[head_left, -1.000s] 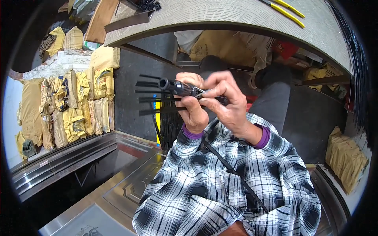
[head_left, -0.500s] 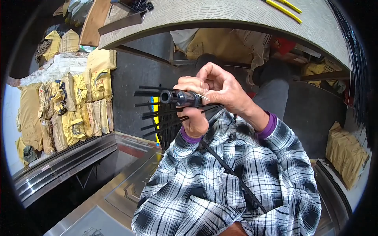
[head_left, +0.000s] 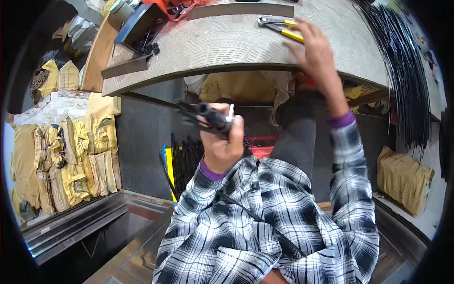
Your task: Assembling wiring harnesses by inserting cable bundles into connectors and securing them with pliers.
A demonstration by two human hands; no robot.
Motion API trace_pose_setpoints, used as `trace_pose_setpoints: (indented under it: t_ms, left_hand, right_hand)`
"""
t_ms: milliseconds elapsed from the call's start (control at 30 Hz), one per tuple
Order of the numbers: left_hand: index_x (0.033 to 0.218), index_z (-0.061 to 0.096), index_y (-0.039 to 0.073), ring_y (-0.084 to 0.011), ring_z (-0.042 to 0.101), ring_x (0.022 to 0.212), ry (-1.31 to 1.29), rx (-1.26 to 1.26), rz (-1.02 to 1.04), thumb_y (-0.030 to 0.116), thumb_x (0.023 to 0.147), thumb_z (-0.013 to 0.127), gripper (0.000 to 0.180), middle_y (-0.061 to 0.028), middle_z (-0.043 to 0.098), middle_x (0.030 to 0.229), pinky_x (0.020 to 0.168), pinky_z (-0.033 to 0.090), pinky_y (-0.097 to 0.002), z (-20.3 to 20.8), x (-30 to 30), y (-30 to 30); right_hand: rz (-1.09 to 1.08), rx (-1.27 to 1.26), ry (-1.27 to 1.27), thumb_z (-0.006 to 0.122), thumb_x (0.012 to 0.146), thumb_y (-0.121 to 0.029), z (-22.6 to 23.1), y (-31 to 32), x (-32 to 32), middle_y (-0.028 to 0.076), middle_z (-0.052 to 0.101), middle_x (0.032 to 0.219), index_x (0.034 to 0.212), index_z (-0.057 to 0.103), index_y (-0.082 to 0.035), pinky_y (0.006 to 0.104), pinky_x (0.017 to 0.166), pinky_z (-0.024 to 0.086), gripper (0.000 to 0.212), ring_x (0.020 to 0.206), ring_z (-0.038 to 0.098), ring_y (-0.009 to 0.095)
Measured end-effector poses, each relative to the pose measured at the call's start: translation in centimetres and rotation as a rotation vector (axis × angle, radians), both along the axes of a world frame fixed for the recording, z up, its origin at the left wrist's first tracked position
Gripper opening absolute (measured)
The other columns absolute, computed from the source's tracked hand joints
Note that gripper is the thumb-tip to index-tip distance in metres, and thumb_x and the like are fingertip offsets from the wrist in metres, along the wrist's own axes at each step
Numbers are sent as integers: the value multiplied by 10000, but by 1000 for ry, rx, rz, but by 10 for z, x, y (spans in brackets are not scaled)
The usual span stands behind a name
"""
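A dark tube-shaped hub (head_left: 215, 117) with thin black rods is gripped in my left hand (head_left: 222, 144), in front of my chest. The rods at its left end are smeared by motion. By my left thumb a short white piece (head_left: 230, 112) sticks up; I cannot make out its kind. My right hand (head_left: 318, 52) is stretched out over the table, blurred, its fingers apart around the yellow handles of a pair of pincers (head_left: 279, 27). The pincers lie on the table top and look sharp, with their dark jaws pointing left.
The pale patterned table (head_left: 203, 52) has metal strips (head_left: 125, 67) along its edge. At its far left stand a blue box (head_left: 137, 28) and a red bag (head_left: 182, 9). Long black rods (head_left: 406, 85) hang over its right end. Wrapped packages (head_left: 71, 156) are stacked at left.
My right hand has left the hub and moved up and right to the pincers. My left hand keeps the hub, now tilted. The view has shifted to show more of the table.
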State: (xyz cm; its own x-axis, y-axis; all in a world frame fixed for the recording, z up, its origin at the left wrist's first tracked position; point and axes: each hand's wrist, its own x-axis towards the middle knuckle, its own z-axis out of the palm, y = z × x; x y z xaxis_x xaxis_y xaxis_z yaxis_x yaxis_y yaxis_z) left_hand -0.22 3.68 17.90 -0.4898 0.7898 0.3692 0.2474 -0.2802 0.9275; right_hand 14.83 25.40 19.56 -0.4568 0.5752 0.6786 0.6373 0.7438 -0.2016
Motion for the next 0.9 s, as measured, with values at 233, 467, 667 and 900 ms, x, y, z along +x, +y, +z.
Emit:
trace_pose_setpoints:
  t_ms: [233,467,667,900]
  left_hand:
    - [841,487,-10,-202,466,589,58,-79,-217,-12,769,556,100,-81,473,731,584,407,-290,-1,3,3]
    - [849,437,-2,-138,486,698,159,-34,-250,-70,782,524,130,-92,461,821,623,423,-260,-1,-10,-9]
    - [888,427,2,-179,497,754,224,44,-323,-60,778,552,178,-86,453,856,646,411,-291,-1,-7,-9]
    - [925,404,4,-172,492,754,206,133,-313,-64,779,536,208,-97,462,839,640,415,-293,-5,-2,-12]
  right_hand:
    - [3,75,-391,522,855,-369,-15,68,9,124,560,886,834,520,-29,371,697,449,340,852,556,290]
    - [469,-590,36,562,784,-72,17,-78,20,86,536,932,1019,598,-47,292,728,442,239,833,558,226]
    - [117,385,-439,578,767,-199,31,-107,29,10,430,1222,1218,524,-220,403,1022,241,454,1170,399,148]
    - [8,722,-412,572,811,-260,18,-112,32,-80,360,1249,1172,543,-305,491,1062,149,364,1152,416,86]
